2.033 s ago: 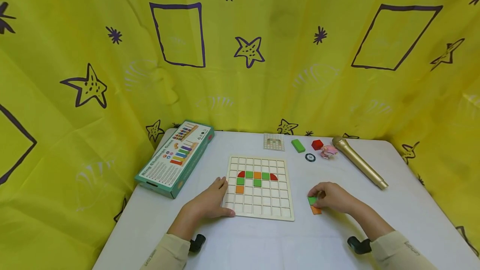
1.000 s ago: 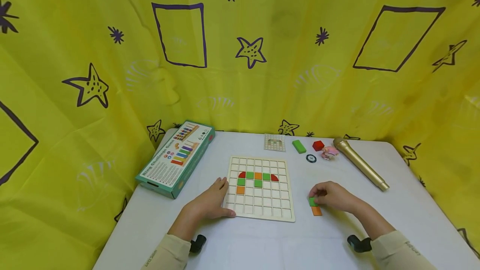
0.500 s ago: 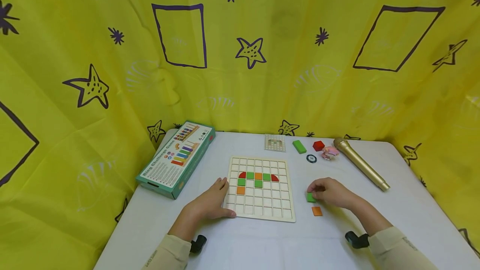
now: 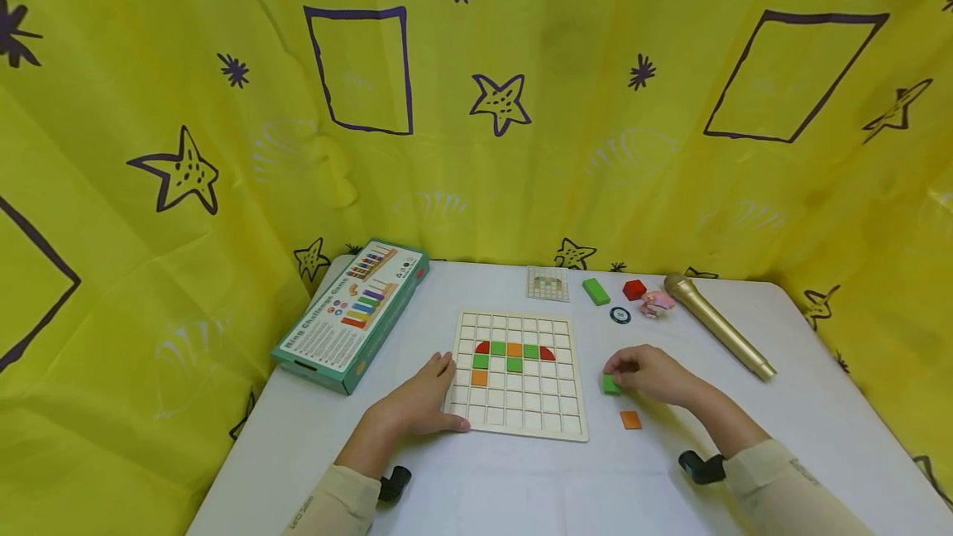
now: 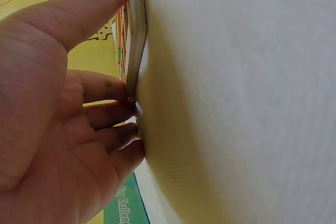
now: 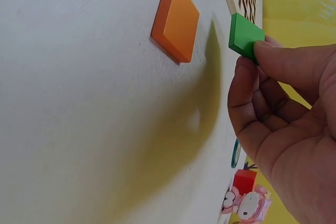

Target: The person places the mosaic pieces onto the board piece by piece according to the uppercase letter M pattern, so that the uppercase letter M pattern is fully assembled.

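Note:
My right hand (image 4: 651, 375) pinches a green square tile (image 6: 244, 35) between thumb and fingertips, held just clear of the table in the right wrist view. An orange square tile (image 4: 630, 420) lies below it on the white table. Left of that lies a pale wooden grid board (image 4: 521, 404). Several green, orange and red tiles sit in its cells, the red ones (image 4: 483, 347) with a rounded side. My left hand (image 4: 420, 399) rests at the board's left side, thumb at the near corner, fingers extended along the edge. In the left wrist view, its thumb (image 5: 100, 3) touches the board's edge.
Behind the board lie a small pattern card (image 4: 548, 284), a green block (image 4: 596, 291), a dark round disc (image 4: 620, 315), a red block (image 4: 634, 289) and a pink figurine (image 4: 657, 304). A gold microphone (image 4: 722, 329) lies right, a game box (image 4: 353, 313) left. A yellow curtain (image 4: 447, 164) hangs behind.
My right hand has drawn the green tile away from the orange one, up and slightly left toward the board. The orange tile stays on the table. My left hand and the board keep their place.

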Tool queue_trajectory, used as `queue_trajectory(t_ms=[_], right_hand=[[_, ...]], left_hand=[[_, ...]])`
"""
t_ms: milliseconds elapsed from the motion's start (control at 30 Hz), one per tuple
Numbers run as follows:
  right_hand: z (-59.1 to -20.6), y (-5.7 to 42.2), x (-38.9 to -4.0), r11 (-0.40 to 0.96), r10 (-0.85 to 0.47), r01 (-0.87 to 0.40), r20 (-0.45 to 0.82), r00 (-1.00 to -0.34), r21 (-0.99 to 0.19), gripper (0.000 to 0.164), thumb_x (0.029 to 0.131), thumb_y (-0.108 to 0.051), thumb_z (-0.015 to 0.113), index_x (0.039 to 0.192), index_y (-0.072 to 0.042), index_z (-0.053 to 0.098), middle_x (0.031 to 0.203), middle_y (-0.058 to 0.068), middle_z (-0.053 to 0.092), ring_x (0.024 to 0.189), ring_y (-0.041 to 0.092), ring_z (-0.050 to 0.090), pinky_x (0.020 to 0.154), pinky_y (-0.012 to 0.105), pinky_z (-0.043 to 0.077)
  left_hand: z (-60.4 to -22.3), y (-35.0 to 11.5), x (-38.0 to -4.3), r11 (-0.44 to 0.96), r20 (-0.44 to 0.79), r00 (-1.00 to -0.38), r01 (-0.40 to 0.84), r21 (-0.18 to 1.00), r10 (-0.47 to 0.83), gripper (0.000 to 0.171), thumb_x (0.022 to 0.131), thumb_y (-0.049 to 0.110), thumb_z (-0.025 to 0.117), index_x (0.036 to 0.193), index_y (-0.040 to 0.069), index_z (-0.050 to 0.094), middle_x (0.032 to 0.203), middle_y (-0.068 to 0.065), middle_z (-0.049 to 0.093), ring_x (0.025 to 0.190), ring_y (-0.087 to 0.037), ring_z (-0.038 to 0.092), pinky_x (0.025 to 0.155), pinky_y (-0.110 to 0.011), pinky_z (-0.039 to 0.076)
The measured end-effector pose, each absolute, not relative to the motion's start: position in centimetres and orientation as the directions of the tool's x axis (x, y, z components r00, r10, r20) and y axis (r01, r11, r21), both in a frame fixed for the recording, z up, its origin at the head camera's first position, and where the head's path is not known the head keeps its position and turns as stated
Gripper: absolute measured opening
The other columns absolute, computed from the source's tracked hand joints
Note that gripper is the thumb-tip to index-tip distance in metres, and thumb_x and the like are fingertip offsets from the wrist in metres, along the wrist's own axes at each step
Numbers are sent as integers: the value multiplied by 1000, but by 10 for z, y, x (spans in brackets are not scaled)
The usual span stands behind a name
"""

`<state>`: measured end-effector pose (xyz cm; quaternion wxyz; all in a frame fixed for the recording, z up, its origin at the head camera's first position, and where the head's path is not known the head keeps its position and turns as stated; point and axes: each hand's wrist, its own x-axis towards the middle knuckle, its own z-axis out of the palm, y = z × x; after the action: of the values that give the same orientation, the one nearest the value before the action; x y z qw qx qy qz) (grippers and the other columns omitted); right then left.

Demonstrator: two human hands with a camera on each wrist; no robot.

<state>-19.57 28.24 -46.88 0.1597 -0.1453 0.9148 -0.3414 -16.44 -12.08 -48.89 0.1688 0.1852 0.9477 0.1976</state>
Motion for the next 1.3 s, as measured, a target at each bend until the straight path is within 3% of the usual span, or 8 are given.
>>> queue_trajectory(t_ms=[833, 1300], right_hand=[[-465, 256, -214, 710, -415, -188, -187, -890, -679, 13, 93, -1, 67, 103, -5, 73, 99, 2, 69, 91, 21, 57, 84, 38, 53], [-468, 246, -220, 722, -378, -140, -217, -900, -678, 13, 94, -1, 67, 103, -8, 73, 97, 1, 68, 91, 22, 57, 84, 36, 53]], left_hand=[[-490, -120, -165, 860, -253, -878, 272, 433, 405, 111, 78, 57, 80, 157, -1, 28, 165, -15, 21, 153, -32, 13, 120, -46, 25], [-490, -120, -166, 862, -253, -879, 272, 429, 403, 111, 78, 57, 80, 157, 0, 28, 165, -15, 22, 153, -32, 14, 119, -46, 25]])
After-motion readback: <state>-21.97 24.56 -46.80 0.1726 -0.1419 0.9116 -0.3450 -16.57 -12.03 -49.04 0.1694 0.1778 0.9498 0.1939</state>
